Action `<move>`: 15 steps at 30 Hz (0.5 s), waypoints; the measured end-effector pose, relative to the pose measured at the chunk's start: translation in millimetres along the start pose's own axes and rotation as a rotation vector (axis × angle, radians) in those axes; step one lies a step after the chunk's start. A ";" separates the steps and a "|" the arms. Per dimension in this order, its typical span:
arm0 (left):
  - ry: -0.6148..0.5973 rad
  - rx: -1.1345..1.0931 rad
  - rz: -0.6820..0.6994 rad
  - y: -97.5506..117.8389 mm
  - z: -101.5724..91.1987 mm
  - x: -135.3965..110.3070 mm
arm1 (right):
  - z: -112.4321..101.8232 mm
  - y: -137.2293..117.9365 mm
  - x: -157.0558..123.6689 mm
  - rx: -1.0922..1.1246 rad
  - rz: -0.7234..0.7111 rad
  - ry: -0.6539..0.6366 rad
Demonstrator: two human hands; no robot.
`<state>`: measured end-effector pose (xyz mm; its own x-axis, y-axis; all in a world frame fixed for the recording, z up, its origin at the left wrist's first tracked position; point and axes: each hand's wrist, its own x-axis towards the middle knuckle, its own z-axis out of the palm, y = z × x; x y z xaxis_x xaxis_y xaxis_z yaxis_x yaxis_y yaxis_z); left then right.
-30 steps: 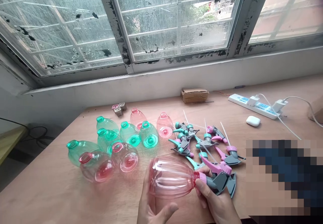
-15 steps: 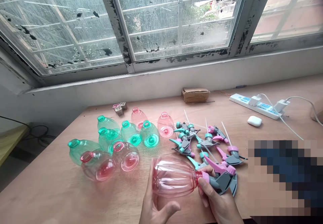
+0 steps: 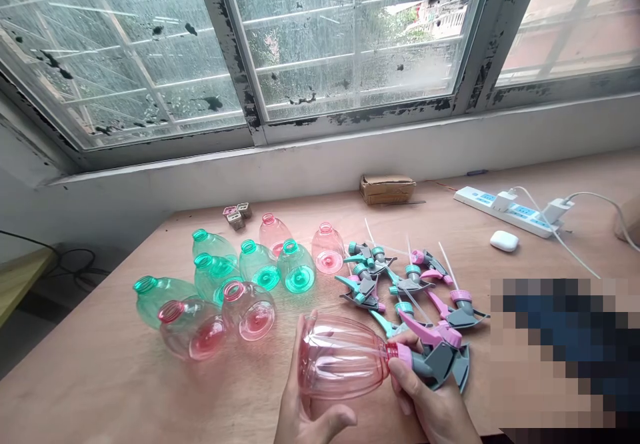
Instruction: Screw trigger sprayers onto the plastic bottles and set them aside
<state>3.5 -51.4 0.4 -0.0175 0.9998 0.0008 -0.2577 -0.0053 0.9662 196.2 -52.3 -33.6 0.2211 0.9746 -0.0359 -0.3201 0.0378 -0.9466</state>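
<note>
My left hand (image 3: 305, 414) wraps around the base of a clear pink bottle (image 3: 340, 357) held sideways above the wooden table (image 3: 100, 391). At the bottle's neck, my right hand (image 3: 430, 404) grips the pink collar of a pink and grey spray head (image 3: 440, 354). Behind the bottle lies a heap of loose spray heads (image 3: 400, 277), teal and pink, with thin white tubes. To the left stands a cluster of green bottles (image 3: 260, 264) and pink bottles (image 3: 210, 324) without heads.
A white power strip (image 3: 500, 205) with plugged chargers and cables lies at the back right, a white earbud case (image 3: 504, 240) in front of it. A small cardboard box (image 3: 387, 189) sits by the wall under the window. A blurred patch covers the right foreground.
The pink bottle and spray head have shifted slightly in my hands; my right fingers have turned a little on the collar. Everything else on the table is as before.
</note>
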 end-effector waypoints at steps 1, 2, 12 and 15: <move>0.000 -0.001 -0.002 1.2 -0.4 0.1 | -0.7 0.3 0.3 -0.010 0.000 -0.010; 0.004 0.004 -0.006 2.3 -0.5 0.2 | -0.9 0.3 0.4 -0.017 -0.001 -0.019; 0.001 -0.043 0.006 8.5 6.0 -5.0 | 2.9 -4.8 -2.2 0.003 -0.003 0.011; 0.028 -0.036 -0.037 13.7 5.2 -3.6 | 4.1 -4.9 -2.2 0.000 -0.003 0.021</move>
<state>5.1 -54.9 15.0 -0.0341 0.9985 -0.0427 -0.2936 0.0308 0.9554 193.5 -53.7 -27.5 0.2417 0.9695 -0.0399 -0.3190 0.0406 -0.9469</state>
